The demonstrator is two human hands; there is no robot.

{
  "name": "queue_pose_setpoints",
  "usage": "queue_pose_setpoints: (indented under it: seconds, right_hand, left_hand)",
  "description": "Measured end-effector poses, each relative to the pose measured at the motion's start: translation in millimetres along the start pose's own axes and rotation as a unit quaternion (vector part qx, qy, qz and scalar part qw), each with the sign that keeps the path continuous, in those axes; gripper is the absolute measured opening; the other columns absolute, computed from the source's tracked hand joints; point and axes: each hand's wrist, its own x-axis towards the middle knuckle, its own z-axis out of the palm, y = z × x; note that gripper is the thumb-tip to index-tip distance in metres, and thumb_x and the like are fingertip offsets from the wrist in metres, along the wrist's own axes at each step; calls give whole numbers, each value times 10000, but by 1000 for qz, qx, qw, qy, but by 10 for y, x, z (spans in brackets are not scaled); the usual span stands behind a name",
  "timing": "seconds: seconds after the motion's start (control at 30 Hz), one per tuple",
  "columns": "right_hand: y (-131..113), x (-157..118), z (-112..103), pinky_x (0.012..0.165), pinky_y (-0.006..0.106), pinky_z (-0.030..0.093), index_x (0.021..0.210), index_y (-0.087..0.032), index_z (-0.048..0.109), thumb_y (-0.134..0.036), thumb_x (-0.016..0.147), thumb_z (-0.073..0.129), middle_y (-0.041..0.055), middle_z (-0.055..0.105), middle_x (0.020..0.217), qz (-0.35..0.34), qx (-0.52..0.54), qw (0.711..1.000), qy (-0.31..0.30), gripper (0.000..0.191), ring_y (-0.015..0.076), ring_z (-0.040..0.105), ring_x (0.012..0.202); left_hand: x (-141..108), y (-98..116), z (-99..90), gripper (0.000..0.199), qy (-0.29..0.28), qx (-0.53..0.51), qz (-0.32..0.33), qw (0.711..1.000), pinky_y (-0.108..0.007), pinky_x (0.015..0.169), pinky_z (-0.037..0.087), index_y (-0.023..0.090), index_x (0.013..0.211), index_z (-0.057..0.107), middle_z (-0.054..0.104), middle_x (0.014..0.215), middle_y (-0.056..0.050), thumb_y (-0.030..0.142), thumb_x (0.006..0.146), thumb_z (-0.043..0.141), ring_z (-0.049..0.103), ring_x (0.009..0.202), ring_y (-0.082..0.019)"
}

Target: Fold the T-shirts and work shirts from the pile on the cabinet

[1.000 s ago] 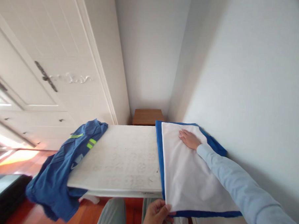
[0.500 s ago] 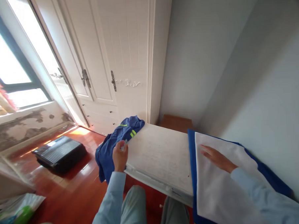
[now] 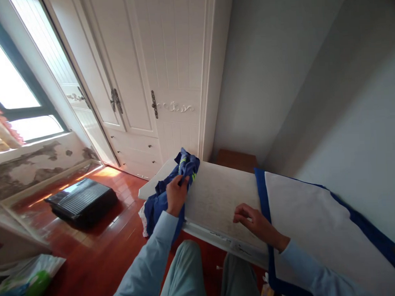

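My left hand (image 3: pixel 177 193) is closed on a dark blue garment with yellow-green stripes (image 3: pixel 160 202), which lies bunched on the left part of a white table (image 3: pixel 215 191) and hangs over its front edge. Whether it is a jacket or trousers I cannot tell. My right hand (image 3: pixel 253 222) hovers over the table's right half, fingers bent and loosely apart, with nothing seen in them. Just right of it a white cloth (image 3: pixel 305 222) lies on a blue cloth (image 3: pixel 262 193), spread over the table's right end.
A white wardrobe (image 3: pixel 177 57) stands behind the table, beside a grey wall (image 3: pixel 295 74). On the red wooden floor (image 3: pixel 100 261) lies a black suitcase (image 3: pixel 82 201). A plastic bag (image 3: pixel 36 277) is at lower left. A brown box-like piece (image 3: pixel 237 160) sits behind the table.
My left hand has gripped the blue garment and drawn it rightward, baring the table's left end. My right hand has moved left off the white cloth, its fingers curling.
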Motion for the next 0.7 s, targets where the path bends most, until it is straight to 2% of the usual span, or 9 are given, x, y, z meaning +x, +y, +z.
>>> queue_pose_setpoints:
  seconds: [0.07,0.13,0.2,0.23,0.3,0.37,0.47,0.6,0.7]
  right_hand:
    - [-74,144,171,796,309,548,1080,-207,603,-719,759,700,91,686,1098,35,152,988,9,612,215,661,996]
    - [-153,279,298,800,343,569,1107,-183,605,-818,728,645,130,665,1176,76,276,958,-7,740,249,657,1052]
    - [-198,376,364,829,363,580,1060,-159,634,-793,727,666,136,683,1132,113,331,936,30,717,267,670,1036]
    - [-201,404,370,843,363,583,1043,-157,644,-721,701,738,124,697,1099,126,334,931,73,667,270,677,1019]
    - [-172,417,331,872,360,588,1049,-167,657,-518,632,850,91,713,1068,144,314,925,161,578,271,684,1012]
    - [-136,373,241,897,368,590,1043,-174,670,-407,605,861,76,721,1049,163,287,924,195,532,274,688,1014]
    - [-156,228,94,938,386,585,1044,-180,685,-403,624,855,69,724,1044,160,257,930,207,505,273,690,1024]
    - [-237,41,-46,1004,370,558,1129,-193,673,-409,624,886,59,707,1130,131,238,938,217,590,249,671,1093]
    - [-118,12,-207,969,367,571,1050,-188,679,-413,612,876,54,722,1071,115,269,910,293,530,247,689,1034]
  left_hand:
    - [-332,328,77,335,-103,-109,65,987,-282,773,479,143,959,755,745,892,-66,418,907,570,653,811,-217]
    - [-641,574,119,313,-305,-181,144,924,-291,828,501,183,1040,766,754,996,-65,412,895,610,675,857,-220]
    - [-849,684,111,361,-410,-214,181,868,-309,879,507,219,1166,736,738,1127,-66,416,874,660,686,955,-238]
    - [-901,684,93,388,-422,-225,177,860,-315,895,508,223,1200,721,727,1168,-70,421,870,671,684,998,-245]
    - [-896,585,46,386,-381,-240,138,882,-322,893,517,204,1193,715,723,1174,-83,434,892,644,682,1022,-246]
    - [-784,383,8,352,-281,-213,94,931,-335,911,516,177,1155,714,722,1157,-102,412,934,574,675,1027,-241]
    - [-573,-8,11,389,-151,-17,53,987,-422,1065,424,144,1249,646,657,1271,-157,348,926,568,580,1219,-293]
    - [-499,-428,123,804,-259,200,28,945,-531,1178,262,150,1446,490,406,1540,-215,469,763,770,269,1483,-384]
    - [-547,-550,201,608,-279,215,56,934,-532,1198,213,213,1343,606,417,1552,-152,437,794,741,282,1486,-353]
